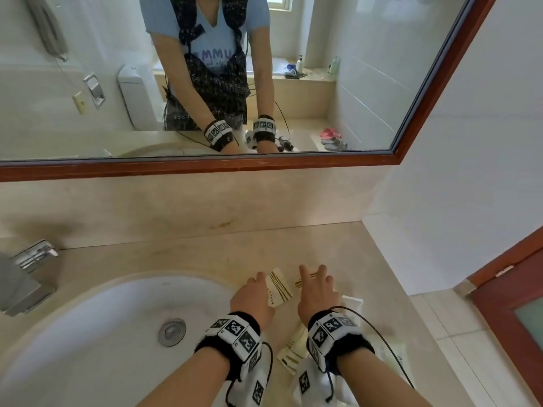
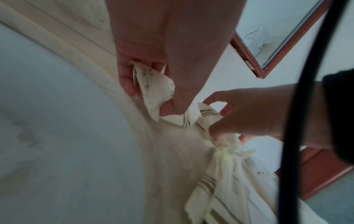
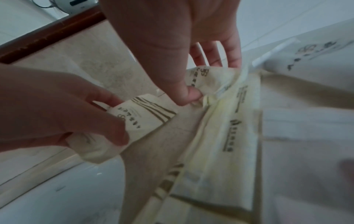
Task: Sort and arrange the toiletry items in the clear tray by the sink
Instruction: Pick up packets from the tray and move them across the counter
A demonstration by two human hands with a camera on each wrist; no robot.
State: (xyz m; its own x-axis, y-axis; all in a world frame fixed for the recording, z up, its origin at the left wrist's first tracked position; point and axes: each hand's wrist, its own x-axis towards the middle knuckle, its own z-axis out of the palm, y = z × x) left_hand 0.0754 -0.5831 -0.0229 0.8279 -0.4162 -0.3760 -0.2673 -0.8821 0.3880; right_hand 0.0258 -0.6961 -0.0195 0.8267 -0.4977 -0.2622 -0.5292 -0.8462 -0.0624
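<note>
Left hand (image 1: 253,299) pinches a small striped sachet (image 1: 279,287) above the counter (image 1: 182,259), right by the sink (image 1: 97,318) rim. Right hand (image 1: 316,292) pinches a longer packet (image 3: 220,128). Thin grips: either could slip into the basin. Clear tray not discernible.

Black wristbands (image 1: 232,339) with checkered markers

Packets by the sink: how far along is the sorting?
Done: nothing looks arranged yet, and I cannot make out a clear tray in any view. In hand: the left hand pinches a small striped packet, and the right hand pinches the end of a longer packet. Left: more cream packets lie loose on the counter beside the basin.
</note>
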